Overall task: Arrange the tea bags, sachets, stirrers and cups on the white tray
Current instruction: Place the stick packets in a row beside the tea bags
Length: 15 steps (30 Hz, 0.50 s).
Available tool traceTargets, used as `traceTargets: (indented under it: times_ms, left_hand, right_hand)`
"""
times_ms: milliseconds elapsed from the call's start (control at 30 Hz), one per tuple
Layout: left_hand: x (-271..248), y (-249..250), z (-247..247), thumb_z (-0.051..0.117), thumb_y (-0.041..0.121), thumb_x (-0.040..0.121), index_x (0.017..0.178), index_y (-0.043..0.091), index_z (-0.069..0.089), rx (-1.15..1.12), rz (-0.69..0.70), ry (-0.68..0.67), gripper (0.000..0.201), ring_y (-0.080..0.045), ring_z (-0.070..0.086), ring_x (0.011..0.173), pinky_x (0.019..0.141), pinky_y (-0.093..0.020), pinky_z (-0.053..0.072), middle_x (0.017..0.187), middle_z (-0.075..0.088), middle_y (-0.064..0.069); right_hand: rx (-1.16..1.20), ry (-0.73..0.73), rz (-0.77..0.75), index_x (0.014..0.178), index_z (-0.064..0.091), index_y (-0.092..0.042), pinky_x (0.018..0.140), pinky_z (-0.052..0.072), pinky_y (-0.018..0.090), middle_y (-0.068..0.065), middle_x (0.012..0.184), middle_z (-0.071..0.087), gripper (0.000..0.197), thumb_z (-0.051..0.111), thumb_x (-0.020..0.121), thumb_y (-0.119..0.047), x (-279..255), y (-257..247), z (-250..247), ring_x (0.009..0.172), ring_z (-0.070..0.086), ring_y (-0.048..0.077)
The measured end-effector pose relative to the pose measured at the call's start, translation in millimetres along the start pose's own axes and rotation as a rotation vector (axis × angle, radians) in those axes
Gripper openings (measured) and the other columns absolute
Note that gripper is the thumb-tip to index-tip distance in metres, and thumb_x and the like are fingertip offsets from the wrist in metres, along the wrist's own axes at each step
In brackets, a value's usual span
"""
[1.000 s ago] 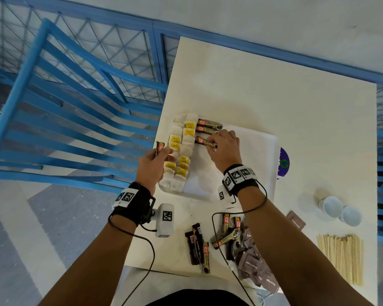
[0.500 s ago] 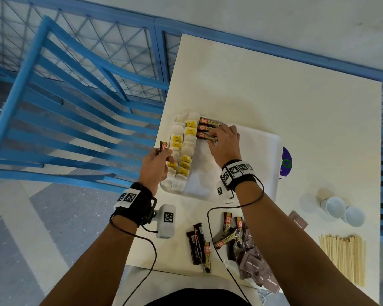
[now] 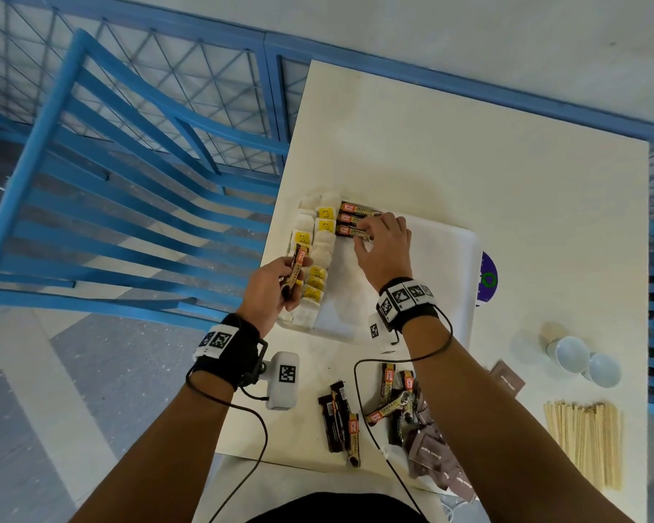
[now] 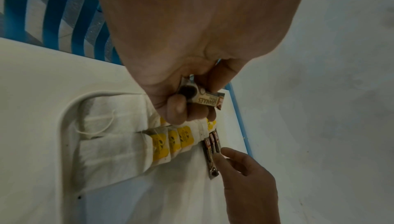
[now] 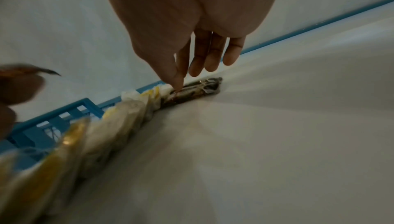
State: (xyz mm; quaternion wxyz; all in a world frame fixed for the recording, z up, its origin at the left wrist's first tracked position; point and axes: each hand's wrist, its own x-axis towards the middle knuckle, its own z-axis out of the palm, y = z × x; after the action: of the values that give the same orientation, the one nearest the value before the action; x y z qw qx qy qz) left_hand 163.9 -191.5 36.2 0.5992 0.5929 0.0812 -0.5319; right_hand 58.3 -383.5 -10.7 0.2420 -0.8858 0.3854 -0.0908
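My left hand (image 3: 270,286) pinching one coffee sachet (image 3: 297,269) between thumb and fingers above the tea bags (image 3: 315,281), my right hand (image 3: 384,247) with relaxed fingertips (image 4: 227,153) touching three sachets (image 3: 355,220) lying on the white tray (image 3: 444,266)

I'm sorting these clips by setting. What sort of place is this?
Probably a café-style or patio seating corner: a small cream table beside a blue slatted chair and a blue lattice railing along a pale wall, with a speckled tile floor.

Left hand (image 4: 181,82) pinches a sachet (image 4: 208,99) above tea bags (image 4: 170,141) on the tray (image 4: 70,109).
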Motion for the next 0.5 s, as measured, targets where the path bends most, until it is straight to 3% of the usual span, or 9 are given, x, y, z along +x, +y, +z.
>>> traceTargets:
  times_ms: [100, 200, 300, 400, 500]
  left_hand:
    - [2, 1, 1, 0.035, 0.004, 0.101, 0.120, -0.004, 0.068, 0.033, -0.011, -0.021, 0.039, -0.017, 0.050, 0.058, 0.048, -0.026, 0.032, 0.080, 0.061, -0.007]
    - [2, 1, 6, 0.043, 0.001, 0.103, 0.120, -0.008, 0.066, 0.075, 0.021, -0.010, 0.030, -0.019, 0.051, 0.059, 0.046, -0.025, 0.036, 0.087, 0.065, -0.015]
    - [1, -1, 8, 0.051, 0.002, 0.102, 0.111, -0.002, 0.071, 0.129, 0.080, -0.024, 0.022, -0.021, 0.056, 0.065, 0.051, -0.025, 0.040, 0.088, 0.068, -0.015]
    - [0, -2, 9, 0.057, 0.006, 0.101, 0.109, 0.009, 0.073, 0.215, 0.127, -0.052, 0.018, -0.023, 0.071, 0.084, 0.065, -0.028, 0.054, 0.095, 0.076, -0.010]
    - [0, -4, 9, 0.069, 0.009, 0.095, 0.103, 0.020, 0.076, 0.320, 0.187, -0.009, 0.015, -0.015, 0.071, 0.085, 0.076, -0.029, 0.056, 0.094, 0.079, -0.003]
  right_hand:
    - [0.220, 0.026, -0.050, 0.103, 0.069, -0.019, 0.082, 0.047, 0.030, -0.009, 0.094, 0.062, 0.014, 0.064, 0.090, -0.019, -10, -17, -10, 0.087, 0.053, 0.011]
    - [0.482, -0.218, 0.025, 0.109, 0.071, -0.019, 0.074, 0.052, 0.020, -0.009, 0.089, 0.069, 0.017, 0.064, 0.097, -0.029, -17, -43, -24, 0.079, 0.061, 0.006]
    - [0.529, -0.392, 0.084, 0.101, 0.073, -0.021, 0.074, 0.056, 0.026, -0.012, 0.080, 0.070, 0.016, 0.066, 0.095, -0.034, -21, -53, -29, 0.077, 0.065, 0.007]
    - [0.545, -0.385, 0.100, 0.099, 0.074, -0.018, 0.075, 0.057, 0.028, -0.008, 0.083, 0.073, 0.014, 0.073, 0.090, -0.029, -21, -51, -31, 0.073, 0.066, 0.007]
    - [0.546, -0.331, 0.070, 0.104, 0.075, -0.019, 0.078, 0.055, 0.022, -0.007, 0.089, 0.073, 0.018, 0.075, 0.089, -0.028, -22, -54, -38, 0.079, 0.067, 0.007]
